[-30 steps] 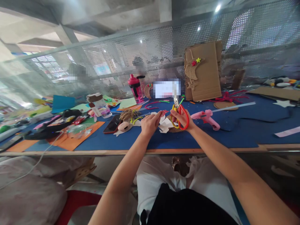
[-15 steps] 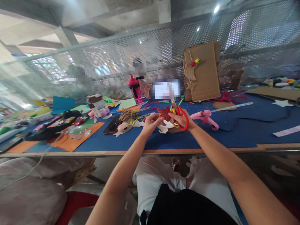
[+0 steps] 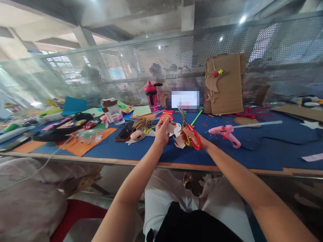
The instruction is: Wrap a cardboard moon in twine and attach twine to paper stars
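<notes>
Between the fingers of my left hand (image 3: pixel 162 131) is a red paper cutout (image 3: pixel 166 115) with gold marks, held upright above the table. A white paper piece (image 3: pixel 174 128) shows beside those fingers; whether the hand grips it too is unclear. My right hand (image 3: pixel 191 136) is closed round the red and yellow handles of a pair of scissors (image 3: pixel 183 118), whose blades point up and away from me, slightly apart. Below and between the hands, white paper scraps (image 3: pixel 179 142) partly cover a round brown piece.
A pink glue gun (image 3: pixel 227 133) with a clear stick lies to the right. Left are twine (image 3: pixel 142 123), a phone (image 3: pixel 124 131), orange paper (image 3: pixel 83 148) and a jar (image 3: pixel 112 111). At the back stand a pink bottle (image 3: pixel 151 95), a lit screen (image 3: pixel 185 99) and cardboard (image 3: pixel 227 90).
The red cutout has turned over to face me differently, with white paper now showing beside it. My right hand and scissors have drawn slightly away from it. The view has shifted a little.
</notes>
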Demonstrator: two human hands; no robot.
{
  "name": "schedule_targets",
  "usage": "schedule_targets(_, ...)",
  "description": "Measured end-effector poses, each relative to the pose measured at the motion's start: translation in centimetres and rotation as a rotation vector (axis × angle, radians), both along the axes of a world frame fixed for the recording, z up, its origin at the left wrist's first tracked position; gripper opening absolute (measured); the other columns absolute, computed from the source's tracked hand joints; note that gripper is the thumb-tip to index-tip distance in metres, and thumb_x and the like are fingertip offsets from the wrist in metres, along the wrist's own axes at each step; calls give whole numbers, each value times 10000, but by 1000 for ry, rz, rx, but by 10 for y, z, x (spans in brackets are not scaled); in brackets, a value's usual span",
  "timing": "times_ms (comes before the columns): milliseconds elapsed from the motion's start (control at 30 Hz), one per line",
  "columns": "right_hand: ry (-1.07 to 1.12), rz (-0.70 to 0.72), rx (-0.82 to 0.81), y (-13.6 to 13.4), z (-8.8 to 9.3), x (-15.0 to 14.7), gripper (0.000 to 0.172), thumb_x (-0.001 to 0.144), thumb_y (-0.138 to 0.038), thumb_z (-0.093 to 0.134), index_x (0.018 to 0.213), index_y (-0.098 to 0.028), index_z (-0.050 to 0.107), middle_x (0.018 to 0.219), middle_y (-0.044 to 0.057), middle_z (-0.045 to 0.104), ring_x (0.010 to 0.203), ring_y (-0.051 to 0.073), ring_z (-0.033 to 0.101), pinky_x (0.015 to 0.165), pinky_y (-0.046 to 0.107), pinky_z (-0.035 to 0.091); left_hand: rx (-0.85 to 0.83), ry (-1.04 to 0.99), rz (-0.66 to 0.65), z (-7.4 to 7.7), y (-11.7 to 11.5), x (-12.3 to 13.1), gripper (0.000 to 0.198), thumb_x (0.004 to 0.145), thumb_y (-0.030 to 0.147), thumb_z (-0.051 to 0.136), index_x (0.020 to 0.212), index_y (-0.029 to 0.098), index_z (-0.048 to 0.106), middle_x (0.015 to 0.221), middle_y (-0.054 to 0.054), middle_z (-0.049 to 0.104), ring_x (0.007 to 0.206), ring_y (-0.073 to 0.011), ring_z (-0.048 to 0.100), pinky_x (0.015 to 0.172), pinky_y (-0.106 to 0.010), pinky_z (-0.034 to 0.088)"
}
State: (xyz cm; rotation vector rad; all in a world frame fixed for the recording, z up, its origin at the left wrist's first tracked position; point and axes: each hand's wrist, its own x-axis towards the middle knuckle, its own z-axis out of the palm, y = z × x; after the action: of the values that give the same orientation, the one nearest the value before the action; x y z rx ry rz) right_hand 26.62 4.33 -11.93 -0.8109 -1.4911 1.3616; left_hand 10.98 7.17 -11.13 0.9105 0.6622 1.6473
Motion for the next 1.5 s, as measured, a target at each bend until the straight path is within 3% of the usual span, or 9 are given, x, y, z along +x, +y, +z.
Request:
schedule_targets(100, -22, 11, -30, 0, -5, -5, 631, 546, -772, 678, 717, -181, 535, 568, -57, 473, 475, 69, 444, 475, 215, 409, -4, -121, 11, 4, 2, 1, 392, 530, 387, 850, 709, 179, 572, 571, 35, 622, 570, -124, 636, 555, -215, 495)
schedule_targets(367, -205, 18, 176, 2, -13, -2, 523, 733, -719, 580, 828, -205, 551, 621, -44, 416, 535, 98, 420, 494, 227, 476, -40, -285, 44, 19, -7, 18, 332, 578, 296, 821, 733, 175, 554, 616, 48, 609, 568, -85, 609, 594, -205, 494)
schedule_targets(733, -178, -47, 231, -11, -3, -1, 555, 744, -756, 526, 826, -209, 560, 609, -25, 399, 525, 125, 426, 485, 266, 499, 34, -308, 142, 30, -23, 37, 388, 575, 398, 827, 746, 189, 548, 599, 55, 609, 574, -106, 618, 553, -212, 456)
schedule_targets(1033, -175, -7, 242, -9, -4, 2, 576, 767, -776, 470, 785, -205, 543, 590, -31, 416, 486, 117, 446, 492, 281, 499, 28, -158, 178, 31, -31, 39, 435, 577, 413, 828, 639, 192, 458, 568, 39, 603, 549, -110, 611, 510, -206, 436)
schedule_targets(1500, -159, 23, 216, -10, -4, 2, 611, 788, -805, 394, 727, -211, 525, 464, -54, 405, 385, 109, 404, 422, 254, 333, -73, -195, 178, 32, -35, 42, 345, 596, 345, 828, 630, 172, 532, 555, 34, 609, 506, -106, 589, 509, -217, 449)
